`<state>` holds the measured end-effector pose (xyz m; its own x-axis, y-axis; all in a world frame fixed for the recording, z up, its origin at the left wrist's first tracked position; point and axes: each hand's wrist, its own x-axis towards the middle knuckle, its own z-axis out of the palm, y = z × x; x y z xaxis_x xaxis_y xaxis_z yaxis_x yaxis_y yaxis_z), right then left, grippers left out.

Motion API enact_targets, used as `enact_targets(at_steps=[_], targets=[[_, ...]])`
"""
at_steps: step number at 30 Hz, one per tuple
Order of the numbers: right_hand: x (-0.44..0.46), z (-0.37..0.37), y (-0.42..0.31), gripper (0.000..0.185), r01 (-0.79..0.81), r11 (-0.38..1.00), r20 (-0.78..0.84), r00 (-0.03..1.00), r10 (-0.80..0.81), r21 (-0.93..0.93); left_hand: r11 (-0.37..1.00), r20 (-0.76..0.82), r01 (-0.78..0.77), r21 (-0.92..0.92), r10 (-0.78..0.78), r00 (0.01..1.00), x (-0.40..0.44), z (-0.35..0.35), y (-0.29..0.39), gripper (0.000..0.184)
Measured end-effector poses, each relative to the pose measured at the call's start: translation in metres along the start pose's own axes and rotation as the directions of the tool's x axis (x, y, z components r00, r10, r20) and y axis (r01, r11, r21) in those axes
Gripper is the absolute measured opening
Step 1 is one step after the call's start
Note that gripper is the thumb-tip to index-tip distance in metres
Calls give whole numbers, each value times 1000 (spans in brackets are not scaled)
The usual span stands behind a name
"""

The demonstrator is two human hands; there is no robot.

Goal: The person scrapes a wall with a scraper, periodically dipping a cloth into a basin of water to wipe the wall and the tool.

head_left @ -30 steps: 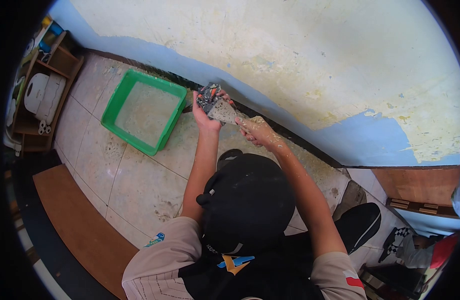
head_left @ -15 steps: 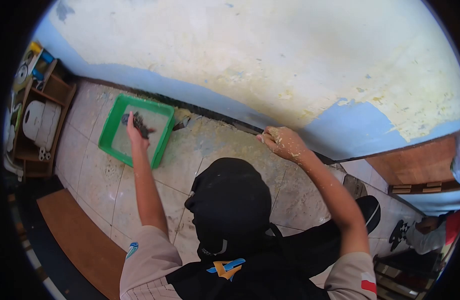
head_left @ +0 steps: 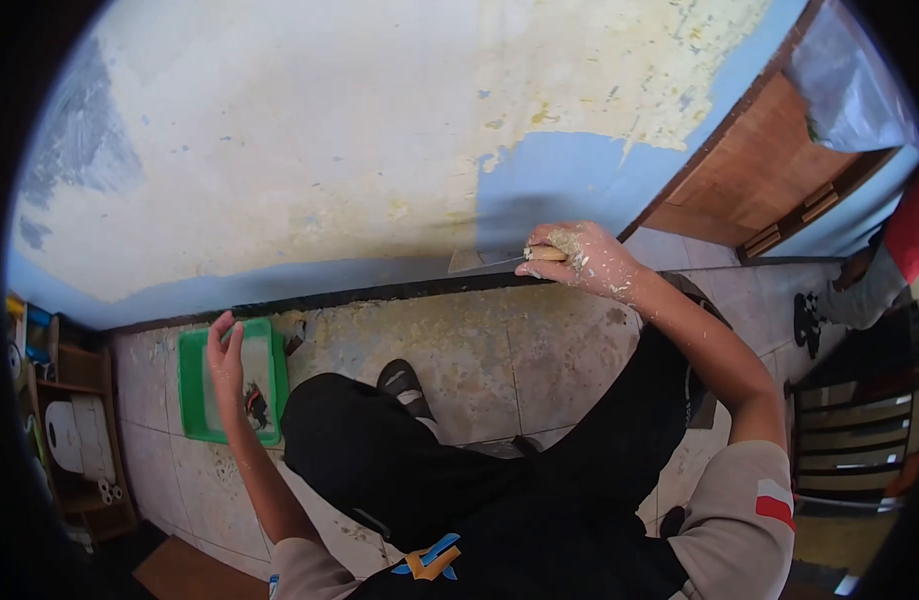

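Observation:
My right hand (head_left: 585, 262), dusted with pale flakes, is closed round the wooden handle of a scraper (head_left: 547, 254). The scraper's thin blade points left, close to the lower part of the wall (head_left: 310, 140), where cream patches show among blue paint; whether it touches, I cannot tell. My left hand (head_left: 226, 362) is raised over a green tray (head_left: 192, 390), fingers apart and holding nothing. Inside the tray lies a small dark bundle (head_left: 256, 405), its kind unclear, on a greyish bottom.
A wooden shelf (head_left: 80, 370) with assorted items stands at the far left. Flakes and stains cover the tiled floor (head_left: 460, 350) along the wall. At the right are a wooden panel (head_left: 755, 165), a slatted chair (head_left: 860, 440) and another person's sleeve (head_left: 910, 225).
My left hand has let go of the dark bundle, which now lies in the tray. My head has turned and lifted, and the scraper in my right hand has come into sight.

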<state>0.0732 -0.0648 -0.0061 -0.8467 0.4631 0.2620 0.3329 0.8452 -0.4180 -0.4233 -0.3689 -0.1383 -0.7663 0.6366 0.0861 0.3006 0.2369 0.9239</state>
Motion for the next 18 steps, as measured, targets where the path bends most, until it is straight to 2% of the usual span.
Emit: enact_targets(at_steps=[1, 2, 3, 4, 5, 6, 7, 9, 10, 11, 13, 15, 16, 18], targets=[[-8, -12, -5, 29, -171, 955, 65, 985, 160, 241, 995, 153, -91, -47, 97, 983, -5, 10, 61, 45], [-17, -20, -3, 29, -181, 955, 50, 984, 174, 235, 984, 280, -178, -29, 179, 943, -15, 23, 120, 40], [-26, -30, 1, 30, -282, 915, 49, 959, 280, 288, 963, 403, -267, -23, 253, 880, -26, 37, 175, 36], [-36, -41, 6, 30, -374, 862, 54, 924, 379, 343, 880, 555, -474, 21, 385, 738, -37, 51, 226, 36], [-46, -51, 12, 32, -379, 863, 14, 918, 397, 335, 751, 691, -660, 30, 462, 557, -48, 67, 269, 37], [-55, -63, 22, 32, -381, 862, 7, 916, 402, 335, 712, 798, -702, -25, 437, 415, -60, 89, 303, 41], [-61, -75, 32, 36, -363, 898, -49, 921, 386, 250, 676, 880, -732, -84, 394, 263, -72, 113, 329, 46], [-66, -97, 38, 44, -352, 932, -115, 926, 361, 92, 574, 881, -793, -204, 460, 107, -98, 170, 342, 56], [-64, -108, 38, 44, -352, 931, -115, 925, 361, 93, 442, 844, -866, -234, 535, 45, -106, 201, 341, 62], [-62, -117, 38, 44, -376, 927, -124, 919, 374, 5, 299, 801, -920, -252, 598, -25, -112, 234, 337, 68], [-57, -133, 37, 48, -399, 904, -162, 913, 376, -152, 109, 646, -970, -219, 761, -61, -124, 301, 328, 81], [-58, -139, 50, 48, -406, 887, -184, 910, 371, -220, 112, 528, -983, -147, 849, 18, -132, 360, 319, 92], [-59, -141, 56, 48, -415, 864, -210, 906, 367, -285, 110, 525, -983, -148, 851, 16, -135, 384, 313, 92], [-66, -137, 72, 48, -396, 868, -236, 912, 334, -300, 252, 415, -965, -75, 888, 199, -142, 427, 302, 98]])
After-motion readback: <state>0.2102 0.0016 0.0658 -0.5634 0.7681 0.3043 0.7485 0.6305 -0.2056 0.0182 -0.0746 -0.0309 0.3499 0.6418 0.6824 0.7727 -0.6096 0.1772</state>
